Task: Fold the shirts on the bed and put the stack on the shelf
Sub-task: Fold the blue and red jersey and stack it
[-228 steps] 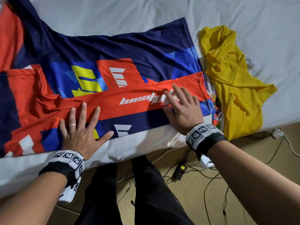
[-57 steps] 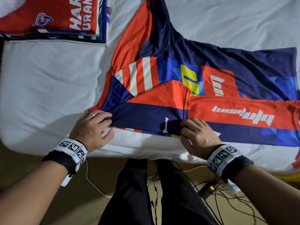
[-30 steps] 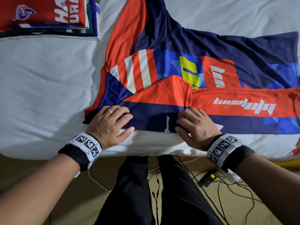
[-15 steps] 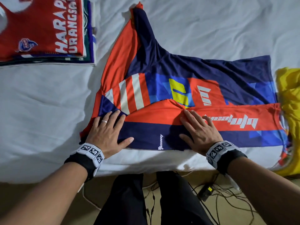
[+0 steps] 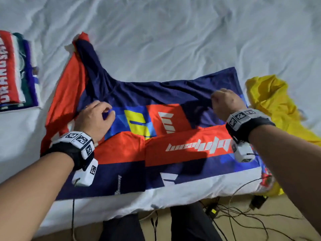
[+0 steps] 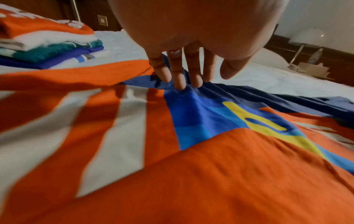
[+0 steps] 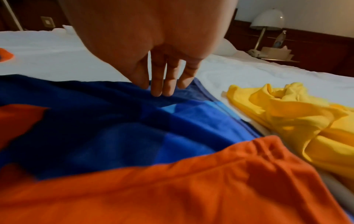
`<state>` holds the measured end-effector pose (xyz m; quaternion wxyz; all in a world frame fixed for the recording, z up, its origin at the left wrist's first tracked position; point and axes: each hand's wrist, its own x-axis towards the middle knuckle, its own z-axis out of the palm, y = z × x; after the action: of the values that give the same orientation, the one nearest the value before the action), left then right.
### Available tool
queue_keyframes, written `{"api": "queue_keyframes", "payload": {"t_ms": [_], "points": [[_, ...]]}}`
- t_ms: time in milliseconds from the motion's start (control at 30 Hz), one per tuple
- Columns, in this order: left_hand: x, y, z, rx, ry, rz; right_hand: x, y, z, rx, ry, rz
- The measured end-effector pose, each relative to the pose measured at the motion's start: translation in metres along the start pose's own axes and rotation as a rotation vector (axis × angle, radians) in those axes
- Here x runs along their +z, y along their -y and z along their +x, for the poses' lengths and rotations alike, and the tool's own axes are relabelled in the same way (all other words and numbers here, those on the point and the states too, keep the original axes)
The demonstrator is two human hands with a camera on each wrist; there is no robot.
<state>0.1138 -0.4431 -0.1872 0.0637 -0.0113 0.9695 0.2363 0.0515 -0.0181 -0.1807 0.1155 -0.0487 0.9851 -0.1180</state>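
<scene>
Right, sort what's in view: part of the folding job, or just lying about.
Part of the job:
- navy-and-orange jersey, pinched by left hand and right hand
- yellow shirt, crumpled
- folded stack

Lying about:
- floor cables
- bedside lamp

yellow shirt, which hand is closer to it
Right. The right hand pinches the navy jersey near its hem, just beside the crumpled yellow shirt. The left hand grips the jersey towards its collar end, far from the yellow shirt.
</scene>
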Motion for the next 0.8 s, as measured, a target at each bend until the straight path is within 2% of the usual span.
{"api": "queue_keyframes", "payload": {"t_ms": [133, 233, 300, 400, 533, 700, 800], "points": [[0.028, -0.027, 0.024, -0.002, -0.058, 0.058, -0.023, -0.059, 0.041, 0.102, -0.042, 0.050], [0.037, -0.038, 0.048, 0.036, -0.106, 0.144, -0.033, -0.090, 0.069, 0.087, -0.035, 0.063], [0.040, -0.043, 0.062, 0.042, -0.100, 0.198, -0.036, -0.099, 0.086, 0.045, 0.045, 0.020], [0.045, -0.047, 0.076, -0.018, -0.071, 0.244, -0.037, -0.104, 0.103, 0.012, 0.146, -0.009], [0.044, -0.043, 0.091, -0.047, 0.009, 0.300, -0.035, -0.114, 0.111, 0.030, 0.114, 0.099], [0.031, -0.044, 0.110, -0.134, 0.035, 0.390, -0.052, -0.130, 0.118, 0.177, 0.150, 0.212], [0.025, -0.035, 0.125, -0.110, 0.058, 0.360, -0.060, -0.138, 0.117, 0.234, 0.143, 0.203]]}}
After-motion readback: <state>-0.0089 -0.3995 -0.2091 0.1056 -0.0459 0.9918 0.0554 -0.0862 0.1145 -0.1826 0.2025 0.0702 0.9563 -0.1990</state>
